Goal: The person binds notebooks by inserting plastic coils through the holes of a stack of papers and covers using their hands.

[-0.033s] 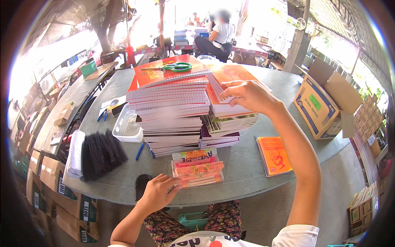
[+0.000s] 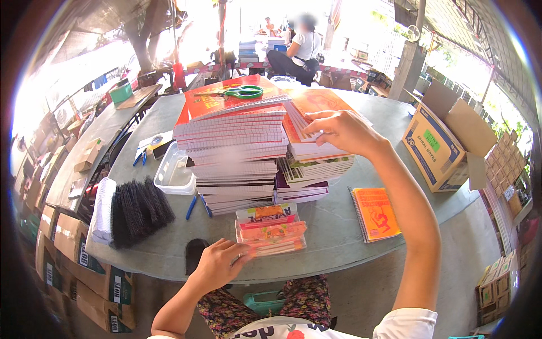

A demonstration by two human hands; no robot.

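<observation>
My left hand [image 2: 220,263] is at the table's front edge, its thumb and fingers closed on the left end of a small pink-and-orange stack of printed packets [image 2: 276,233]. My right hand [image 2: 344,133] reaches over the right-hand pile of notebooks [image 2: 322,100]. Its fingers curl round the near corner of the top orange notebooks; part of the grip is hidden. Beside that pile rises a taller stack of spiral notebooks [image 2: 237,127], page edges toward me. Green-handled scissors [image 2: 244,92] lie on its orange top cover.
A single orange spiral notebook [image 2: 377,214] lies to the right, and an open carton [image 2: 432,147] stands behind it. To the left are black spiral coils [image 2: 141,212], a clear plastic tub [image 2: 174,172], blue-handled pliers [image 2: 192,207] and a dark oval object [image 2: 196,255]. A person [image 2: 302,51] sits far back.
</observation>
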